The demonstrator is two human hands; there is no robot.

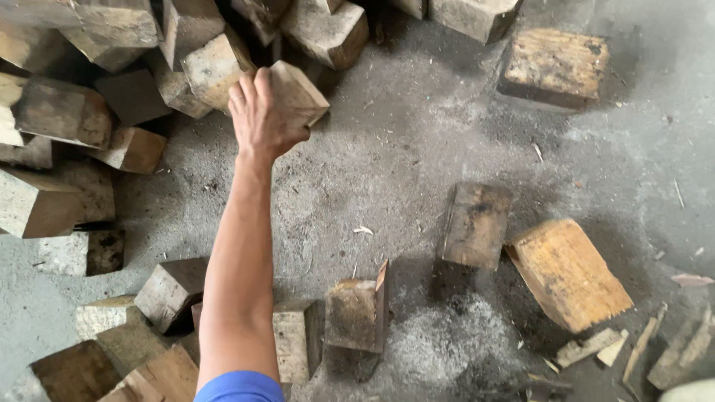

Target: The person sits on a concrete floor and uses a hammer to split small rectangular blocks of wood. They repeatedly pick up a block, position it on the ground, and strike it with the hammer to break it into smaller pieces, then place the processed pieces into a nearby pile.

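L hand (261, 112) reaches far out, fingers wrapped tight on a wood block (298, 91) — gripped by its near end, lifted at the edge of the pile (89, 104). R hand not in view. Loose slab (570, 274) lies well right of pile, on the floor (387, 149).

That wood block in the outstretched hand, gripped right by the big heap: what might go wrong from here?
The left hand grips the wood block at full arm's reach, so it could slip and drop onto the concrete floor. The block sits against the loose pile of blocks, so neighbours might shift or tumble. Its rough, splintery faces could also scrape bare fingers.
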